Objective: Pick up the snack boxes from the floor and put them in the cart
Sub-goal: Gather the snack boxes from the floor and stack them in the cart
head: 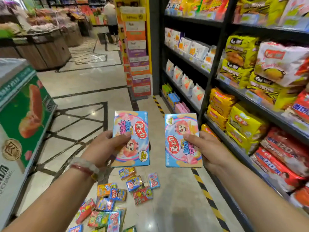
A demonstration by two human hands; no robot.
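Holding both arms stretched forward at about chest height, I've got one box in each hand over the store floor. My left hand grips a flat blue-and-pink cardboard snack box, thumb pressed across its printed face and the other fingers curled behind it, out of sight. A red cord and a pale bead bracelet sit on that wrist. My right hand grips a second blue-and-pink snack box the same way, thumb on the front, fingers hidden at the back.

Both boxes face up toward the camera with their long axes running away from me, top edges pointing down the aisle. They sit side by side with a clear gap between them, roughly level. The print on the left one reads sideways with the cartoon face near me; on the right one the cartoon face is at the far end.

Below my hands, a scatter of small colourful snack boxes lies on the pale tiled floor, in blue, red, orange and green, tilted every which way, some overlapping. To my right, dark metal shelving is packed with yellow, red and white snack bags. To my left stands a green-and-white chest freezer. A yellow-and-black hazard stripe runs along the floor beside the shelving.
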